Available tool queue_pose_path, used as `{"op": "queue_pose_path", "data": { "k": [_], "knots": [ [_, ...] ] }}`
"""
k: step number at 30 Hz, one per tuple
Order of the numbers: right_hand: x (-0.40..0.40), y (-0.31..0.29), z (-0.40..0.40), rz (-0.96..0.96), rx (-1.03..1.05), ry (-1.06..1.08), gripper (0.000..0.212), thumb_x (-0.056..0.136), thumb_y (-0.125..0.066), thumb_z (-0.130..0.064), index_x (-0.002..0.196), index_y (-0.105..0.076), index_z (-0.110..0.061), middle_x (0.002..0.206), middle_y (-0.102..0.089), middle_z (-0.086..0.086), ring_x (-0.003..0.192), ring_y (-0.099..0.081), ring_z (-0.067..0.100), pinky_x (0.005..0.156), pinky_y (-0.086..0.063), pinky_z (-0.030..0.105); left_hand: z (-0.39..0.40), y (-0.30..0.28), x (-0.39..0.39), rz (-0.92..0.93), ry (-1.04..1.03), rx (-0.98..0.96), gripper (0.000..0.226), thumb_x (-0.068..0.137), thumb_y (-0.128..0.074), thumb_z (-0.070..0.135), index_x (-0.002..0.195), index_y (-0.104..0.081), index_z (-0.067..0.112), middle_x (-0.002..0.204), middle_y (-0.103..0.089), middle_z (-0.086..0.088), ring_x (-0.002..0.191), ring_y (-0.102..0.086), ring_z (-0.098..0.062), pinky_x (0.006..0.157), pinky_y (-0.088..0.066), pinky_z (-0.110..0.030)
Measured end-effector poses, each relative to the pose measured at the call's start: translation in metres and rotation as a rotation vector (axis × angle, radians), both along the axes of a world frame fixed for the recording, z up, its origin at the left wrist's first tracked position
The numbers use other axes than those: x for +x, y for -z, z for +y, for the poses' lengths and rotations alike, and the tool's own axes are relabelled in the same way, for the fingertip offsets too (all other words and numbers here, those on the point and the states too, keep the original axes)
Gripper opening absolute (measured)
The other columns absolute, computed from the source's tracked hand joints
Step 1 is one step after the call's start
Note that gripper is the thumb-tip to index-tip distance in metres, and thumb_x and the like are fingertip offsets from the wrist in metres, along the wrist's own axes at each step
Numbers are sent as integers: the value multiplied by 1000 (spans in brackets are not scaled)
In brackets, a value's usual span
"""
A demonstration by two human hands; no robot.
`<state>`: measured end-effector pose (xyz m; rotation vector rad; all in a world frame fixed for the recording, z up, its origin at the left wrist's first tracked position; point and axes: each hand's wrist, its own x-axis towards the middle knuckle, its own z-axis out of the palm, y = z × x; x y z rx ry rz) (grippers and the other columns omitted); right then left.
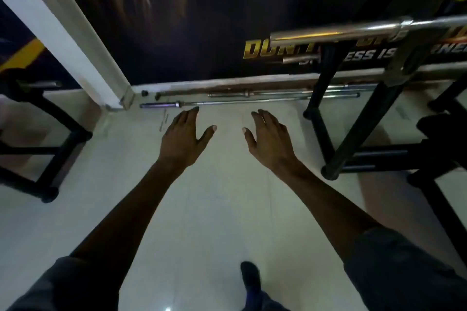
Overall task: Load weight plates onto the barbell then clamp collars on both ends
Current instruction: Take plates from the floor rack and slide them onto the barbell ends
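Observation:
Both my arms reach forward over the pale floor. My left hand [182,137] is open, palm down, fingers spread and holding nothing. My right hand [268,137] is open the same way, with a ring on one finger. Just beyond my fingertips several bare steel bars [242,102] lie on the floor along the base of the dark wall. A chrome barbell [336,31] rests on a black rack [358,131] at the upper right, its bare sleeve end pointing left. I see no weight plates or collars.
A white post [75,40] runs down to the floor corner at the left. Another black metal frame [48,159] stands at the far left. A dark wall banner with gold lettering [255,49] fills the back. My shoe [250,278] shows at the bottom.

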<state>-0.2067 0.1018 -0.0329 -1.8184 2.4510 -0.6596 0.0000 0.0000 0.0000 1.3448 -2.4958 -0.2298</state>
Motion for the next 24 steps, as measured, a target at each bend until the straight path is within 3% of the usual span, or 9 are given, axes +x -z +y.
{"op": "queue_pose_path", "data": {
  "k": [11, 24],
  "knots": [
    [-19, 58, -154, -43, 187, 121, 57, 105, -42, -46, 149, -43, -11, 155, -45, 13, 143, -45, 29, 108, -46, 47, -175, 57, -29, -36, 88, 87, 75, 100, -49, 61, 154, -40, 10, 151, -51, -15, 142, -46, -32, 106, -49, -49],
    [-54, 69, -349, -180, 184, 504, 62, 104, -46, -49, 153, -37, -13, 160, -40, 14, 148, -39, 33, 114, -40, 53, -429, 74, -118, -43, 441, 160, 80, 100, -51, 59, 159, -33, 10, 160, -43, -15, 149, -40, -32, 117, -41, -46]
  ]
}}
